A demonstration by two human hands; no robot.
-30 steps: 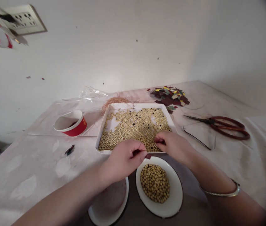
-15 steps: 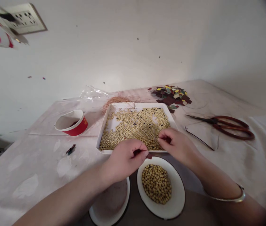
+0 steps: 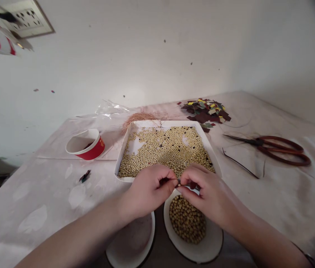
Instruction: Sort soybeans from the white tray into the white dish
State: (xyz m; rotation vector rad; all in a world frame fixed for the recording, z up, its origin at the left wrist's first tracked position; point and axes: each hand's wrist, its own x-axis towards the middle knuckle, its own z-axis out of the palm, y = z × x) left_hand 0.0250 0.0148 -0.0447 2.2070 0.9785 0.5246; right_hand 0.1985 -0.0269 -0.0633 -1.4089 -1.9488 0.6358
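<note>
My left hand (image 3: 153, 190) and my right hand (image 3: 202, 188) meet fingertip to fingertip over the front edge of a white tray (image 3: 121, 160). Pale beads, with a few dark ones, are spread in the tray. Between the pinched fingertips is a small pale bead (image 3: 179, 185) beside a bit of dark material; which hand grips which is hard to tell. Dark red shows inside the curl of my right hand. Below, an oval white bowl (image 3: 215, 247) holds larger yellowish beads (image 3: 187, 219), partly covered by my right hand. Left of it is another white-rimmed dish (image 3: 133, 238), under my left forearm.
A red and white paper cup (image 3: 94, 149) stands at the left, near small dark scraps (image 3: 85, 176). Behind the tray lie copper-coloured fibres (image 3: 140, 117), clear plastic (image 3: 111, 109) and a pile of coloured scraps (image 3: 207, 111). Scissors (image 3: 280, 149) and a thin dark strip (image 3: 241, 163) are at the right.
My right hand has moved from the tray's beads down and left to my left hand's fingertips. A pale bead now shows between them. The view has shifted slightly.
</note>
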